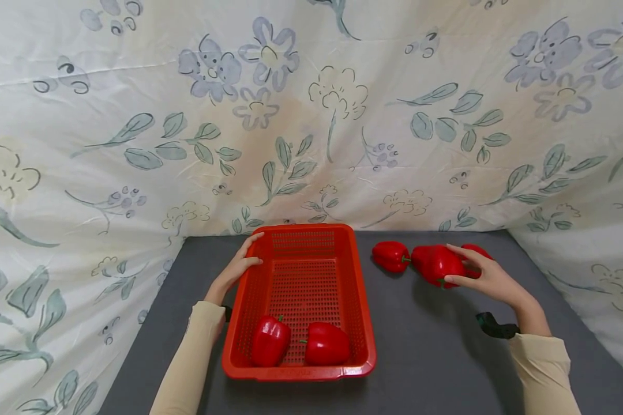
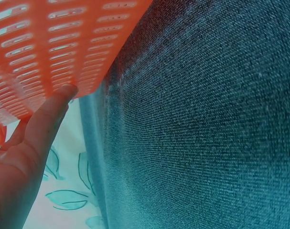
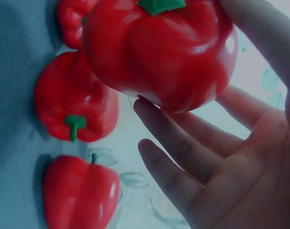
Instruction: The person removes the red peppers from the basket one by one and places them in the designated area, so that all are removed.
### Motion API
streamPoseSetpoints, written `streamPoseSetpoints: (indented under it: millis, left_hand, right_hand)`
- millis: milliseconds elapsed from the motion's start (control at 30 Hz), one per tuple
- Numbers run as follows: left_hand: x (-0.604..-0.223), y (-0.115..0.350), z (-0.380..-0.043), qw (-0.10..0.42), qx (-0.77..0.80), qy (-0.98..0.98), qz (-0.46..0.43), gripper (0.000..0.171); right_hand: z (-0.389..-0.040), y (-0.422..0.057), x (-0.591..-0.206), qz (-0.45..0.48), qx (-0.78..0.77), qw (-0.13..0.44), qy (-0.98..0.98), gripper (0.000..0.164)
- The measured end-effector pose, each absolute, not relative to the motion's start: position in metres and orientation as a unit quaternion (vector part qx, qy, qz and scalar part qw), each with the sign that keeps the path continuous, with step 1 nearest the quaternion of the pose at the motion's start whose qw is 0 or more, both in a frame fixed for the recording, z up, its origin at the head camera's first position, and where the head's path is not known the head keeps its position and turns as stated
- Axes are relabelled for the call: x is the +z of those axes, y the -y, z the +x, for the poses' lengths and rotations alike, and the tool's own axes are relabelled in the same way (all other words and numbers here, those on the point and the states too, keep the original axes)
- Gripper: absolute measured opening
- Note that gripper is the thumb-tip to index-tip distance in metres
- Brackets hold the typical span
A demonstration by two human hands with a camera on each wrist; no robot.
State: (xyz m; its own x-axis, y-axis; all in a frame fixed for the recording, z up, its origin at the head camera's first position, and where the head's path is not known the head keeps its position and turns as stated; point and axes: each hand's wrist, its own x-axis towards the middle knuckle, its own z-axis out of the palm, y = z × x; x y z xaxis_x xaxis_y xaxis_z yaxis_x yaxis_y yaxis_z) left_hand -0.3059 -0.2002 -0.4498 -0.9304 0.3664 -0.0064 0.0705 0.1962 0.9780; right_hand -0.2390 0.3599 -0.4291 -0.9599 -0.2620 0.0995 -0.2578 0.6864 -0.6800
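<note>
A red plastic basket [image 1: 303,282] with slotted walls stands in the middle of the table. My left hand [image 1: 236,268] grips its left rim near the far corner; in the left wrist view the thumb [image 2: 49,114] lies along the outer wall. Inside, at the near end, are two red bell peppers, one on the left [image 1: 271,341] and one on the right [image 1: 327,344]. To the right of the basket, my right hand [image 1: 490,279] holds another red bell pepper [image 3: 159,57] between thumb and fingers, raised above the table, its green stem facing down in the head view.
Three more red bell peppers lie at the table's far right: one on the left [image 1: 391,256], one partly behind the held pepper [image 1: 420,255], one partly behind my right hand [image 1: 476,250]. The dark grey table [image 1: 410,357] meets a flowered cloth [image 1: 301,127] at the back.
</note>
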Motion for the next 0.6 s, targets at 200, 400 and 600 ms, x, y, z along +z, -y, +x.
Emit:
streamPoseSetpoints:
  millis: [200,400,600]
  left_hand:
    - [-0.45,0.2,-0.305,0.124,0.622,-0.761,0.139,0.071]
    - [-0.45,0.2,-0.304,0.121,0.619,-0.764,0.139,0.072]
    - [-0.452,0.2,-0.306,0.119,0.619,-0.764,0.137,0.071]
  right_hand:
    - [-0.233,-0.373,-0.435,-0.116,-0.357,-0.001,-0.927,0.08]
    - [-0.226,-0.384,-0.445,-0.105,-0.345,0.001,-0.933,0.082]
    - [-0.222,-0.393,-0.455,-0.089,-0.334,-0.008,-0.938,0.083]
